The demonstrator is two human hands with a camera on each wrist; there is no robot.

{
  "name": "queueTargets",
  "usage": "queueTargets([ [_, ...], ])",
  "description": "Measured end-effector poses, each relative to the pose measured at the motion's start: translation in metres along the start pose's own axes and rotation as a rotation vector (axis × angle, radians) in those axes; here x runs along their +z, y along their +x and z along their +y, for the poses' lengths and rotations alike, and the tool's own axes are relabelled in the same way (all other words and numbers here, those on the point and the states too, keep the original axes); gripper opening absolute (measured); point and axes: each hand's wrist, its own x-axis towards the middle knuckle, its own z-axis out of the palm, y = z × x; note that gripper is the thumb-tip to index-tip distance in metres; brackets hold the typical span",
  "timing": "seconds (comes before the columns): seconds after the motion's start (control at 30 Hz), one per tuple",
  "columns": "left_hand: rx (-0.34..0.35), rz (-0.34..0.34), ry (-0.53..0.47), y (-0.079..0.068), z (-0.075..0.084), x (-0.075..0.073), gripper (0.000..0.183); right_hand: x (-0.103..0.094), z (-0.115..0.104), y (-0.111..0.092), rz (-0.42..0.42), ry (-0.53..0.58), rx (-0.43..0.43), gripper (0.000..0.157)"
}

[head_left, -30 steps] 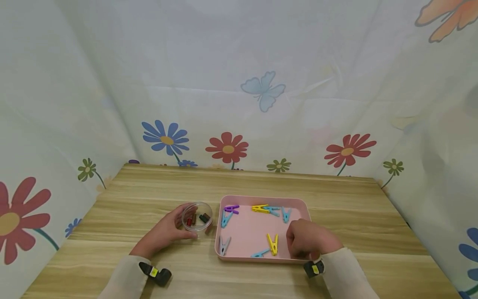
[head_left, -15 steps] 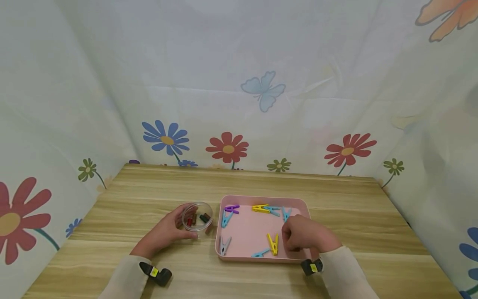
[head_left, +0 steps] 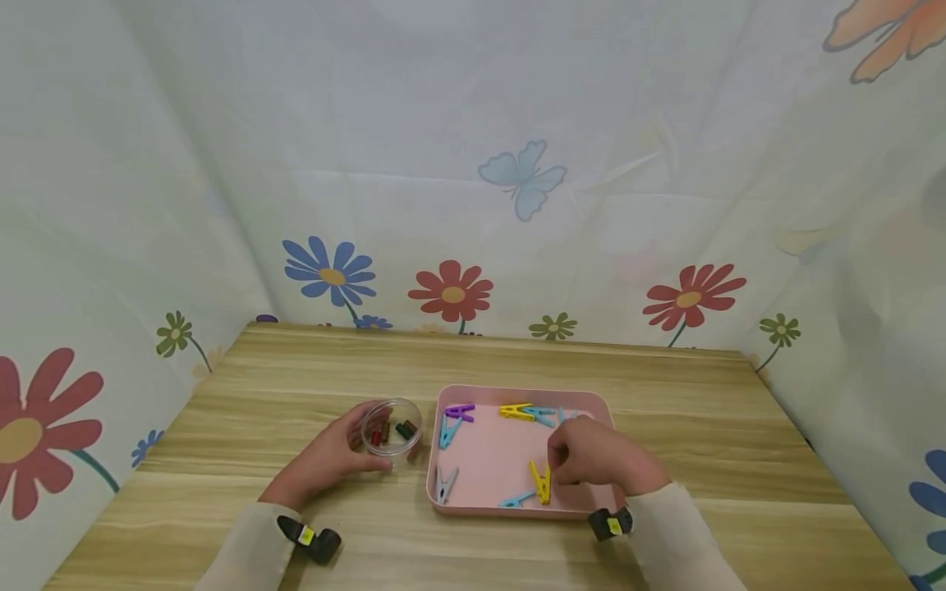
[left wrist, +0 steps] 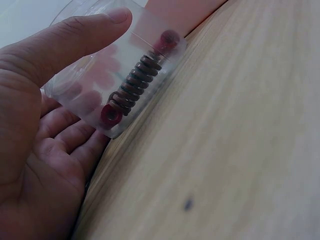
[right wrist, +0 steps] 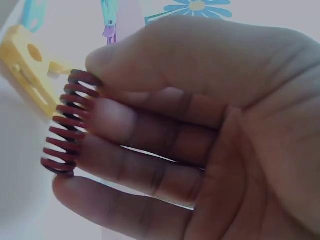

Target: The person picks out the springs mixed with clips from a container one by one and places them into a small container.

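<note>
My left hand holds a clear plastic cup, its thumb and fingers curled round the side. Inside lie several coil springs; a brown spring shows through the wall, and a green spring and a red spring from above. Over the right part of the pink tray, my right hand pinches a dark red coil spring between thumb and fingertips. In the head view the hand hides that spring. Just left of these fingers lies a yellow clothespin.
Other clothespins lie along the tray's sides: a purple clothespin, a grey clothespin, another yellow clothespin and several light blue ones. The wooden table meets a flowered cloth behind.
My right hand has moved left and slightly farther back over the tray, now partly covering a blue clothespin and closer to the yellow one. My left hand and the cup have stayed put.
</note>
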Motion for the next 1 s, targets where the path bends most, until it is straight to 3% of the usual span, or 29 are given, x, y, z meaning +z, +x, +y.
queueTargets([
  [0.63,0.008,0.0,0.001,0.001,-0.003,0.0,0.085,0.006,-0.009,0.006,0.149,-0.025,-0.056,0.018],
  [1.0,0.009,-0.001,0.001,0.001,-0.001,0.0,0.085,0.008,-0.011,0.009,0.183,-0.013,-0.111,0.016],
])
